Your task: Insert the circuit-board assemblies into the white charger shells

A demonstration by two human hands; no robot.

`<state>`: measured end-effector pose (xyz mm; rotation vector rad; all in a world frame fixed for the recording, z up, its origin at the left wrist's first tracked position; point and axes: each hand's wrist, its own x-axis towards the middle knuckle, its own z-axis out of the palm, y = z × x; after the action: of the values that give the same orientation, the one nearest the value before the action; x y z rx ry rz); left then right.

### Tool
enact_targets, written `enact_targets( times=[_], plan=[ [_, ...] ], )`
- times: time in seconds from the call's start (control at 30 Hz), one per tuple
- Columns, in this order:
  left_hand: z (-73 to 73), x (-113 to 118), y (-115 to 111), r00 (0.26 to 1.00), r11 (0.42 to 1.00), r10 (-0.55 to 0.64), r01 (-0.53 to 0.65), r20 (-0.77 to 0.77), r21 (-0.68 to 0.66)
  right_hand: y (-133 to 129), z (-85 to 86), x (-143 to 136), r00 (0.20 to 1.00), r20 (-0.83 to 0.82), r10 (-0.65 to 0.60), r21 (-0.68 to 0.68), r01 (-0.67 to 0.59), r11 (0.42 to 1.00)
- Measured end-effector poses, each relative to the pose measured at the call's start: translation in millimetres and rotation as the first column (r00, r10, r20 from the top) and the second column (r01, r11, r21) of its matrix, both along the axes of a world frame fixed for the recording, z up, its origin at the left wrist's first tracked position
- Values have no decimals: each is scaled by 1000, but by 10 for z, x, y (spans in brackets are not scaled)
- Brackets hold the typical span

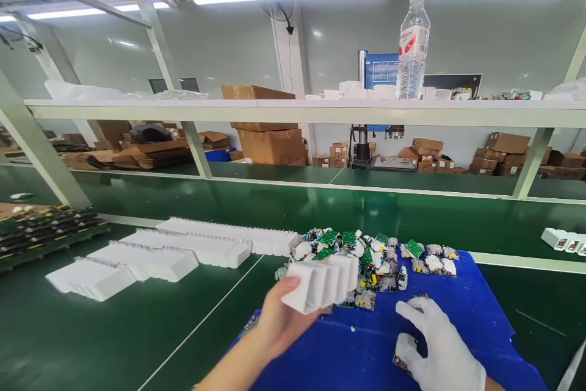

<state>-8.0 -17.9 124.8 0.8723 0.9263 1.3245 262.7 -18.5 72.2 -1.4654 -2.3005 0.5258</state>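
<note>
My bare left hand (274, 324) grips a short row of white plastic housings (320, 284), their open sides showing, above the near edge of the board pile. On my right hand (442, 342) is a white glove. It hovers low over the blue mat (339, 357) with thumb and forefinger spread apart. A small circuit board (401, 364) lies by the thumb, and another is partly hidden behind the forefinger. Beyond both hands lies a heap of small circuit boards (379, 263) with green faces and whitish potting. A smaller group of boards (434, 260) sits to its right.
Rows of white housings (160, 257) stand on the green bench at left. Stacked dark boards (46, 232) sit at far left, and a few filled housings (565, 241) at far right. A shelf (284, 111) spans above, bearing a water bottle (412, 49).
</note>
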Motion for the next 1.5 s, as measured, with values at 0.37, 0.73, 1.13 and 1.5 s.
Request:
enact_targets(
  times=[0.37,0.73,1.13,1.5],
  plan=[
    [-493,586,41,684,863,-393,505,615,-9,2,23,-61,990,142,-5,-151,26,988],
    [-475,558,-92,535,823,-434,563,725,77,-49,75,88,939,-342,13,287,92,954],
    [-435,626,-137,540,823,-471,553,698,127,-137,327,102,969,-71,236,749,-104,655],
    [-370,616,-188,572,809,-520,569,634,150,-111,363,124,945,-38,324,834,-148,531]
  ],
)
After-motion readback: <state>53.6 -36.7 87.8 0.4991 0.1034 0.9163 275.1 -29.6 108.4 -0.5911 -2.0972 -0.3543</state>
